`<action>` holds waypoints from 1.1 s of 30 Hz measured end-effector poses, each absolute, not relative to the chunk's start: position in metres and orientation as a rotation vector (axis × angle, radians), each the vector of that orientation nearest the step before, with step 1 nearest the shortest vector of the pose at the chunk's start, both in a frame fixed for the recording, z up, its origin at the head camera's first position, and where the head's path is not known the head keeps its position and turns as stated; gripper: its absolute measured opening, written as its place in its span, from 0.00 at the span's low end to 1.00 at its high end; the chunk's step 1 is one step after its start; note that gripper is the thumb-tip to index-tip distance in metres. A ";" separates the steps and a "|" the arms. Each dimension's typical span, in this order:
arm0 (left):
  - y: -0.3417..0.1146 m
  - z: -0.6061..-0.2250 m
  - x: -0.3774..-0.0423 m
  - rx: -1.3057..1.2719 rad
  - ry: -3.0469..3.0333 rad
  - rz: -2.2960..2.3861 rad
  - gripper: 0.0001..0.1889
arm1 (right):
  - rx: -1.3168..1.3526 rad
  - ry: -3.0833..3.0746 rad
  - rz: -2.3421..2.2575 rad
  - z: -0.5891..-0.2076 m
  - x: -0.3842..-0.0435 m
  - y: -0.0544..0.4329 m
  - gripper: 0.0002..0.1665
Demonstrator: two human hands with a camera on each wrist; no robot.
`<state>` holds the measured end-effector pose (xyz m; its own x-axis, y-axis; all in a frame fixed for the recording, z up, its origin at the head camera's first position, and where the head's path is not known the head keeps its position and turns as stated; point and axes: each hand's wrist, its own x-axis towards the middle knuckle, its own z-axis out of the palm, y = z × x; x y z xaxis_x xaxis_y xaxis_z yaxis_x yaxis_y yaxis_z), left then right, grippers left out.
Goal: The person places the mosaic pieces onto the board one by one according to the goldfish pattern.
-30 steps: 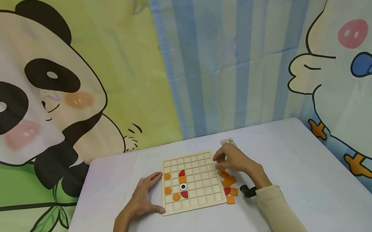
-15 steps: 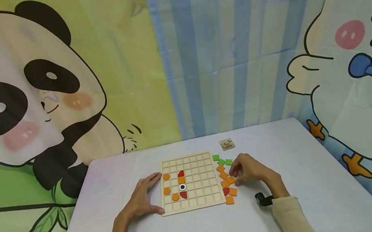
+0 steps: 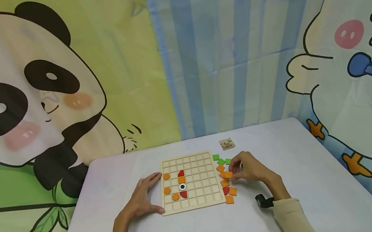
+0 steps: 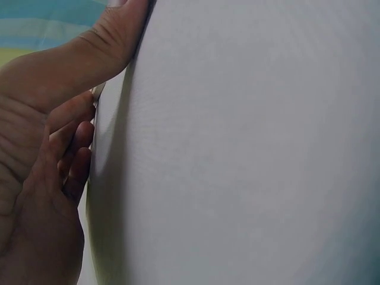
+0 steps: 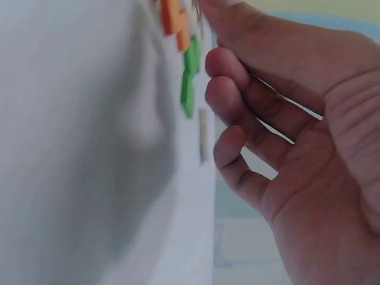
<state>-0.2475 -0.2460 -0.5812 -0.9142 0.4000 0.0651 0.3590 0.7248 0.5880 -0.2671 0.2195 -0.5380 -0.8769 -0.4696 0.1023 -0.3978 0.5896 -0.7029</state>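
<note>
A wooden grid board (image 3: 202,181) lies on the white table. Along its left edge rests my left hand (image 3: 140,199), thumb at the near corner and fingers spread farther up. On the board sit orange discs (image 3: 167,191), red curved pieces (image 3: 181,173), an orange square (image 3: 181,180) and a black-and-white eye piece (image 3: 182,187). To the right, my right hand (image 3: 253,168) pinches an orange square tile (image 3: 228,175) between thumb and index finger, just over the loose tiles. The right wrist view cuts off those fingertips.
Beside the board's right edge lie loose orange tiles (image 3: 229,200), a red piece (image 3: 226,191) and green tiles (image 3: 216,157). Farther back is a small patterned card (image 3: 227,144). Printed curtains (image 3: 214,66) hang behind the table.
My right hand has drawn back from the board's upper right edge to the loose tiles. It has taken hold of an orange tile and shifted it slightly up and left. My left hand stays put.
</note>
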 end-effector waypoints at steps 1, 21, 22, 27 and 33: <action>-0.246 -0.582 -0.247 0.625 2.855 0.949 0.73 | -0.750 2.719 -1.180 -0.537 -0.266 0.216 0.14; -0.244 -0.578 -0.246 0.599 2.835 1.004 0.73 | -0.897 2.542 -1.300 -0.551 -0.255 0.140 0.12; -0.244 -0.578 -0.246 0.600 2.836 1.000 0.73 | -0.887 2.543 -1.296 -0.551 -0.255 0.136 0.12; -0.244 -0.580 -0.245 0.602 2.830 0.988 0.72 | -0.824 2.532 -1.285 -0.555 -0.253 0.123 0.12; -0.244 -0.580 -0.246 0.602 2.843 0.974 0.73 | -0.877 2.550 -1.236 -0.558 -0.254 0.111 0.12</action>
